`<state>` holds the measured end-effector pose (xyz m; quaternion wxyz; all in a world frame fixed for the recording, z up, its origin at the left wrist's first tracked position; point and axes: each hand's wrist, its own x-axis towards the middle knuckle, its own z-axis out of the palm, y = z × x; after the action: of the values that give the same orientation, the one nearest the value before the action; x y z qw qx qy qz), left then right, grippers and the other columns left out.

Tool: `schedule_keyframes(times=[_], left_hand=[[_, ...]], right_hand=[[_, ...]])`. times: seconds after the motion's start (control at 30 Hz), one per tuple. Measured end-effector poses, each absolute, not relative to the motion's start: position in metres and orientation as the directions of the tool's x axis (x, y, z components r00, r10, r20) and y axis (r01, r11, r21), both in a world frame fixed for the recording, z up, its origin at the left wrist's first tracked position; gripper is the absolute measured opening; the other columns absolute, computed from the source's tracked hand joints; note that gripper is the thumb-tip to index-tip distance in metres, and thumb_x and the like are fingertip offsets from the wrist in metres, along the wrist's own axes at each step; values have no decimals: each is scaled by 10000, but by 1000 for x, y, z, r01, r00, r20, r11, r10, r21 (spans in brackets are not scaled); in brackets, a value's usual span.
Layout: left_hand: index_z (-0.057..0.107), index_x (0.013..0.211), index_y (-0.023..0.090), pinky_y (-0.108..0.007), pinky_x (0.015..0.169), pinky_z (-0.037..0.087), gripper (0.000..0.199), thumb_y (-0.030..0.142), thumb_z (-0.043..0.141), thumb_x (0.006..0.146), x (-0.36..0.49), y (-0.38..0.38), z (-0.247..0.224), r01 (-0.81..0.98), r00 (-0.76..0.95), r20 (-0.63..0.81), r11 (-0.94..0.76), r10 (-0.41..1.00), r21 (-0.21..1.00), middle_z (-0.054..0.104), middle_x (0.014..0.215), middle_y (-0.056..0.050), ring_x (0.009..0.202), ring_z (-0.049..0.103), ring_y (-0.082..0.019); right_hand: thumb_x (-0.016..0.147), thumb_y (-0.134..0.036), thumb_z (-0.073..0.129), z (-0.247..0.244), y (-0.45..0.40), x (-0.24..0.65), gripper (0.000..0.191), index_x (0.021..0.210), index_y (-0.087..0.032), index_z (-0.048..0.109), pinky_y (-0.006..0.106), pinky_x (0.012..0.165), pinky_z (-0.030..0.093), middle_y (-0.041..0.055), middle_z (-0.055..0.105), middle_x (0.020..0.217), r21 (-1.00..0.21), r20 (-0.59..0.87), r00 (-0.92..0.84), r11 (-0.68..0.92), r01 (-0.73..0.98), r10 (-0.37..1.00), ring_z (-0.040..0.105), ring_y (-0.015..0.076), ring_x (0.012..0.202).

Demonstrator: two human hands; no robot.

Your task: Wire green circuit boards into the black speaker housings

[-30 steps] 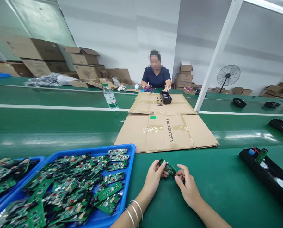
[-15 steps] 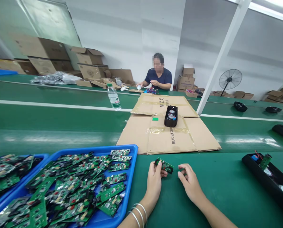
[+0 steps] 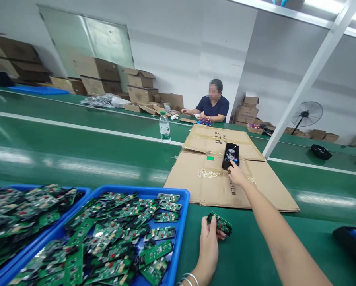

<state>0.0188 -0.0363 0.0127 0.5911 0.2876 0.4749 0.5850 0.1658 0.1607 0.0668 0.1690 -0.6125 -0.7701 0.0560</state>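
My left hand (image 3: 210, 242) holds a green circuit board (image 3: 221, 224) between thumb and fingers, above the green table right of a blue tray (image 3: 182, 222) of similar boards. My right hand (image 3: 236, 174) reaches forward over the flattened cardboard (image 3: 189, 174). Its fingers are at the near end of a black housing (image 3: 228, 161), which has a round speaker part and wires inside. One finger points onto the housing; whether the others grip it is unclear.
Another blue tray (image 3: 86, 192) of boards lies at the left. A water bottle (image 3: 165, 129) stands beyond the trays. Across the table sits a person (image 3: 215, 105). A white post (image 3: 300, 87) rises behind the cardboard; a black housing (image 3: 352, 246) lies at the right edge.
My right hand has moved forward from beside the board to the black housing on the cardboard. My left hand still holds the board. The view has turned left.
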Motion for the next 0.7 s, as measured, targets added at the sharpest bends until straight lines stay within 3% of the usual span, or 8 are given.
schedule_keyframes(times=[0.23, 0.33, 0.43, 0.5, 0.6, 0.7], left_hand=[[426, 840, 223, -247, 528, 401, 377, 599, 437, 818, 7, -35, 18, -357, -318, -205, 84, 926, 930, 490, 477, 84, 482, 491, -131], [411, 838, 228, -258, 531, 406, 382, 609, 392, 835, 5, -34, 18, -365, -351, -203, 65, 914, 929, 492, 494, 78, 490, 498, -139], [402, 843, 233, -260, 532, 411, 379, 612, 383, 838, 7, -33, 17, -374, -356, -196, 52, 914, 926, 485, 511, 81, 492, 504, -138], [398, 841, 237, -259, 533, 414, 379, 615, 396, 831, 8, -31, 16, -377, -351, -188, 45, 917, 925, 477, 520, 83, 497, 506, -136], [393, 811, 240, -262, 529, 419, 389, 628, 415, 816, 8, -30, 15, -377, -346, -174, 33, 922, 926, 469, 528, 83, 497, 510, -135], [400, 790, 238, -264, 517, 425, 396, 632, 447, 799, 6, -29, 15, -369, -349, -152, 13, 925, 929, 478, 539, 78, 482, 519, -132]], right_hand=[[894, -262, 520, 74, 122, 142, 192, 1024, -126, 559, 357, 760, 485, 83, 571, 1071, -190, 152, -102, 131, 973, 983, 585, 181, 882], [897, -209, 454, 86, 68, 156, 139, 908, -121, 561, 307, 635, 457, 94, 612, 850, -168, 121, -157, 176, 970, 980, 594, 190, 732], [933, -192, 308, 103, 20, 185, 239, 972, -176, 543, 276, 580, 446, 38, 623, 745, -188, 90, -228, 241, 952, 969, 586, 164, 631], [896, -88, 282, 108, 3, 205, 326, 1064, -205, 535, 284, 686, 468, 55, 642, 936, -181, 104, -297, 311, 933, 949, 605, 168, 801], [773, 40, 345, 98, -5, 225, 491, 1109, -242, 565, 384, 893, 417, 52, 533, 1259, -26, 168, -514, 525, 850, 841, 476, 224, 1140], [766, 25, 427, 81, -3, 233, 411, 1034, -220, 619, 476, 968, 345, 54, 496, 1320, 118, 205, -636, 627, 770, 744, 368, 267, 1248]])
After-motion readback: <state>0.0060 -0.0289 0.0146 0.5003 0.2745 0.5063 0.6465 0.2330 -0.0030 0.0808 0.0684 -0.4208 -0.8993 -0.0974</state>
